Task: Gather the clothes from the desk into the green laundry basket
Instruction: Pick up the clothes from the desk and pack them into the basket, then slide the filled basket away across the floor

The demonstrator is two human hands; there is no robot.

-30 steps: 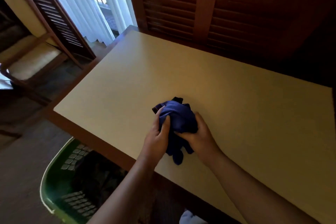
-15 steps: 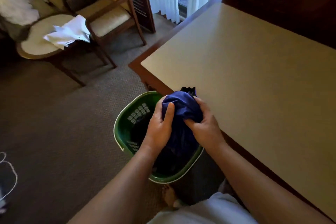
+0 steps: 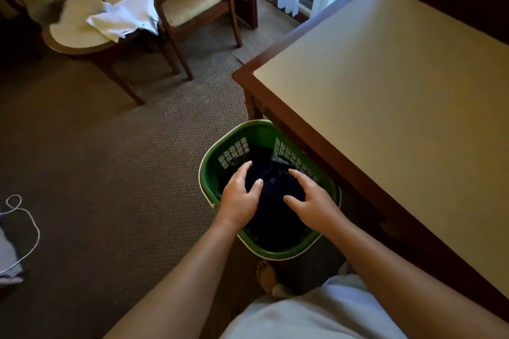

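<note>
Carpet (image 3: pixel 110 173): one green basket (image 3: pixel 259 132); left hand (image 3: pixel 238 198), right hand (image 3: pixel 314 202) spread above.

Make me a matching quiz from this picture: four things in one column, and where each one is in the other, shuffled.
1 green laundry basket
2 dark clothes
3 white cloth
4 white cord

A on the round side table
B on the carpet at the picture's left edge
C on the carpet beside the desk
D inside the basket

Pairs: 1-C, 2-D, 3-A, 4-B

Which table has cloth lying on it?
The small round table beside the chair: white cloth lies on it. The desk by the basket shows none.
</note>
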